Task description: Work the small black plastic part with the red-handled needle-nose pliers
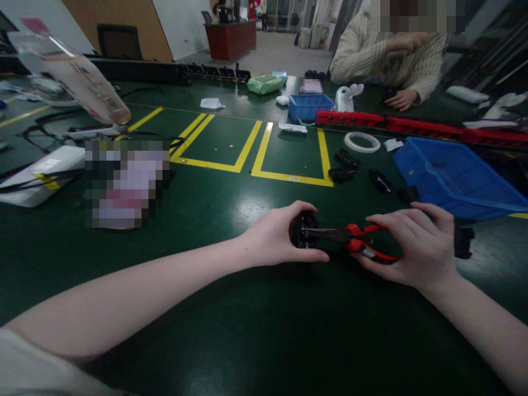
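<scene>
My left hand grips a small black plastic part between thumb and fingers, just above the green tabletop. My right hand is closed round the red handles of a pair of long-nose pliers. The pliers' slim metal jaws point left and reach into the black part; whether they pinch anything there is too small to tell. Beyond my right hand, partly hidden by it, lies another black piece.
Several black parts lie near a large blue bin and a tape roll. Yellow tape marks rectangles on the table. A bottle and a phone are at left. Across the table sits a person.
</scene>
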`<state>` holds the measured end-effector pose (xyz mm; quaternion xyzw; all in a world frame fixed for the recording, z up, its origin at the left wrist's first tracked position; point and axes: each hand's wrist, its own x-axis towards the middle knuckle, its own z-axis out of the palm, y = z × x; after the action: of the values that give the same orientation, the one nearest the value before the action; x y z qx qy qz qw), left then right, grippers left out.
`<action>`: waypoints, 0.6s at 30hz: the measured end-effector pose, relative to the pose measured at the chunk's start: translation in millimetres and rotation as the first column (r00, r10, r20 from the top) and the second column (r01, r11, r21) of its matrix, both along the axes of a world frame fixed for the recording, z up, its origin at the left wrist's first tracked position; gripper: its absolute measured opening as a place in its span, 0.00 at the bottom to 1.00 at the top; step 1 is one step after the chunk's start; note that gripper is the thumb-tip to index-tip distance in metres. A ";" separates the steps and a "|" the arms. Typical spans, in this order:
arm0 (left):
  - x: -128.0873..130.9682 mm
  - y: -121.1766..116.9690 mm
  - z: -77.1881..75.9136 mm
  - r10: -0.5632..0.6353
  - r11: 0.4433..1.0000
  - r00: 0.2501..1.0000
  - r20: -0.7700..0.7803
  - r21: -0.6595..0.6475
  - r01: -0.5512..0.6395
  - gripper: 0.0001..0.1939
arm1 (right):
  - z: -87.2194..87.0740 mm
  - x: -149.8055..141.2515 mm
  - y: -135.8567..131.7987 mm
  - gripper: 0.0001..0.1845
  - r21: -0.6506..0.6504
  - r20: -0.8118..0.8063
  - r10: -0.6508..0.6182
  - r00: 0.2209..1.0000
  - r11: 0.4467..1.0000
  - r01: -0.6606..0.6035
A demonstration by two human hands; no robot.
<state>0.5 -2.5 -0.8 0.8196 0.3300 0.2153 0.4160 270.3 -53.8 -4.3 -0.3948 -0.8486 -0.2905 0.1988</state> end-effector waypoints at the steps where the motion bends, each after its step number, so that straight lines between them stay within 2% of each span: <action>1: 0.0 0.0 -0.4 0.000 1.000 1.000 -0.001 0.005 0.000 0.38 | -0.3 -0.1 0.4 0.23 0.002 -0.004 0.004 1.000 1.000 -0.004; 11: 1.3 0.1 0.4 -0.018 0.998 0.999 -0.034 0.066 0.021 0.38 | -0.1 -2.4 0.8 0.20 -0.050 -0.020 0.021 1.000 0.999 -0.022; 18: 0.2 0.2 3.8 -0.039 0.999 0.997 -0.060 0.029 0.041 0.37 | -0.4 -0.8 -0.2 0.20 -0.053 -0.001 0.036 0.999 0.998 -0.036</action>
<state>0.7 -2.4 3.0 0.8382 0.3224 0.1873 0.3979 269.5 -54.0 -4.7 -0.3847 -0.8629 -0.2644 0.1936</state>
